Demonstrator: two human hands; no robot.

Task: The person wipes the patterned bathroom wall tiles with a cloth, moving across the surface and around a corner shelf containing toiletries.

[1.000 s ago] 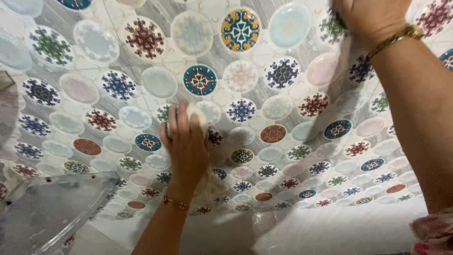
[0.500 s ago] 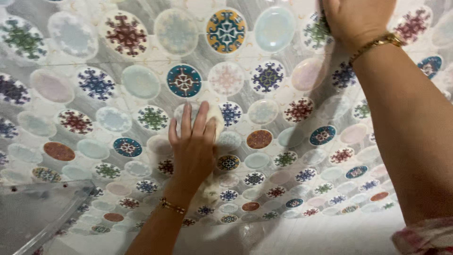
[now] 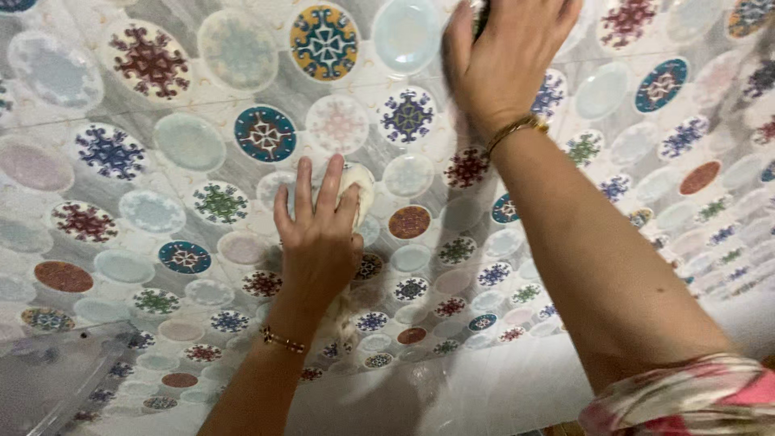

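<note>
hands on tiled wall, perhaps cloth beneath
</note>
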